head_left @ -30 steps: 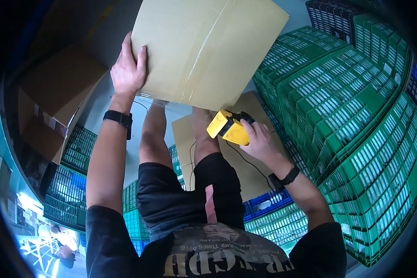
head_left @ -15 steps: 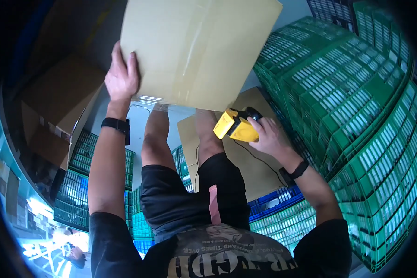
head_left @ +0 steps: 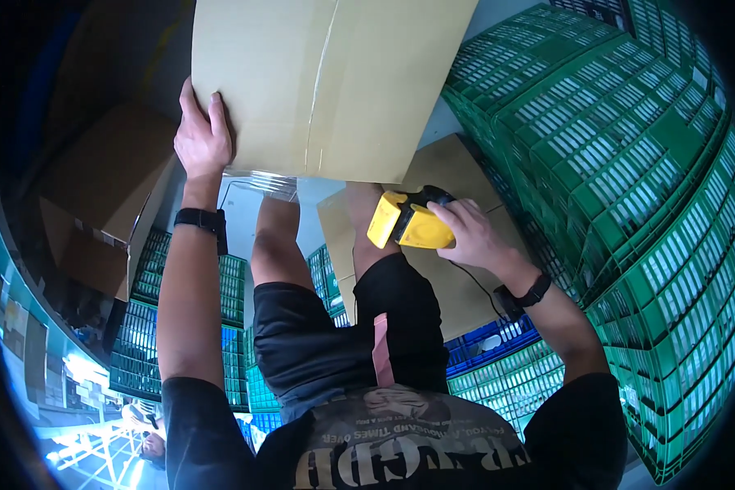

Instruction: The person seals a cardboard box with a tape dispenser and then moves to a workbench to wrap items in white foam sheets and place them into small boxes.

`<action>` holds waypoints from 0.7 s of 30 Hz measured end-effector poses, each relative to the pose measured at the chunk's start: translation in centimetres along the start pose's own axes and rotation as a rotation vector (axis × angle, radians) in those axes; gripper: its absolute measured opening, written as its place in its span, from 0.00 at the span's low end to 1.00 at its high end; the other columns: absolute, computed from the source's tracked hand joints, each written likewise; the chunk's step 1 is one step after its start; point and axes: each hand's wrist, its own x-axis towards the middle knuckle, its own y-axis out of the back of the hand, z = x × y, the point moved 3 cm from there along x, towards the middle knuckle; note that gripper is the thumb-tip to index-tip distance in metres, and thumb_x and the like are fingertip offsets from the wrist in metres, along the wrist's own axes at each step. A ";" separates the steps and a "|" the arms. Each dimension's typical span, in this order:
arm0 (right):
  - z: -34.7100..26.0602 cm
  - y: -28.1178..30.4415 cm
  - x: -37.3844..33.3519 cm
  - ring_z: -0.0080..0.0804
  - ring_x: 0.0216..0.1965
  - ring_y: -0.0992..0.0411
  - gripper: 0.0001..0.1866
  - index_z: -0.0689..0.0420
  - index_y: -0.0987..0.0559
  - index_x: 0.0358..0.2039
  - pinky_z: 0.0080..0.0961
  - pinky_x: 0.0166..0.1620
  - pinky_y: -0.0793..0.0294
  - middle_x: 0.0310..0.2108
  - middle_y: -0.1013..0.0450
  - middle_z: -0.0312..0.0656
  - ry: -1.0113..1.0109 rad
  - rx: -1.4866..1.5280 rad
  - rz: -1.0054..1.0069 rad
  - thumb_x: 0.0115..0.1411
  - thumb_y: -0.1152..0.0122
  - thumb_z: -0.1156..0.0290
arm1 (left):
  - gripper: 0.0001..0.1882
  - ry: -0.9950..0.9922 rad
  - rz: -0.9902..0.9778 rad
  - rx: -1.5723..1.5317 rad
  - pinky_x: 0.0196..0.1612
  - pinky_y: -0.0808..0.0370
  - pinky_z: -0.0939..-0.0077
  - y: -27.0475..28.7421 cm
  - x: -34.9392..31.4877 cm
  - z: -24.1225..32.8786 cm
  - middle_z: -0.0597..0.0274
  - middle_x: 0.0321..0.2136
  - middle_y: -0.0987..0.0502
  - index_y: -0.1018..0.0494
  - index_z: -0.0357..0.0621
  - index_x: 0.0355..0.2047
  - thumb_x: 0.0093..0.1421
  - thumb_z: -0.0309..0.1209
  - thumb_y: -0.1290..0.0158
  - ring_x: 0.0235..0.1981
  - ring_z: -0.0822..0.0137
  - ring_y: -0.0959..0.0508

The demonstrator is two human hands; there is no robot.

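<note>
A large taped cardboard box fills the top middle. My left hand grips its left edge near the lower corner, the thumb lying on the face I see. Clear tape sticks out along the box's bottom edge. My right hand is closed around a yellow and black corded barcode scanner. The scanner sits just below the box's lower right corner, its front pointing left, apart from the box. A thin dark cable runs behind my right hand.
Stacked green plastic crates rise along the right side. Another cardboard box lies below the scanner, beside a blue crate. At the left stands a brown carton, with green crates below it. A person shows at the lower left.
The held box and my left hand have shifted slightly left and up in the view. The scanner has moved a little left, still in my right hand.
</note>
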 end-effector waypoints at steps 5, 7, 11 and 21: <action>-0.5 0.6 0.3 0.54 0.46 0.31 0.48 0.57 0.33 0.61 0.47 0.53 0.30 0.46 0.31 0.51 0.090 -0.013 -0.004 0.35 0.23 0.71 | 0.27 0.105 -0.046 0.020 0.45 0.22 0.52 0.1 0.1 -0.9 0.41 0.43 0.20 0.42 0.49 0.64 0.70 0.47 0.59 0.41 0.41 0.19; -0.2 0.5 -0.2 0.54 0.47 0.31 0.48 0.57 0.34 0.60 0.47 0.53 0.30 0.46 0.31 0.51 0.093 0.003 0.007 0.35 0.23 0.71 | 0.28 0.083 -0.030 0.003 0.46 0.22 0.52 -0.1 -0.1 -0.7 0.42 0.43 0.20 0.41 0.50 0.65 0.69 0.48 0.59 0.42 0.41 0.20; 0.4 0.7 0.2 0.53 0.49 0.31 0.48 0.57 0.34 0.60 0.46 0.54 0.30 0.47 0.32 0.52 0.109 0.091 0.053 0.35 0.23 0.72 | 0.28 0.086 -0.009 -0.005 0.46 0.22 0.53 -0.1 0.4 -0.7 0.42 0.44 0.20 0.41 0.51 0.65 0.68 0.49 0.58 0.43 0.41 0.20; -0.7 0.2 -1.2 0.56 0.50 0.30 0.44 0.59 0.36 0.57 0.46 0.55 0.28 0.49 0.31 0.55 -0.025 0.163 0.029 0.39 0.24 0.74 | 0.28 0.086 -0.031 -0.006 0.45 0.22 0.53 0.2 0.0 -0.4 0.43 0.44 0.20 0.42 0.53 0.65 0.68 0.49 0.57 0.41 0.43 0.19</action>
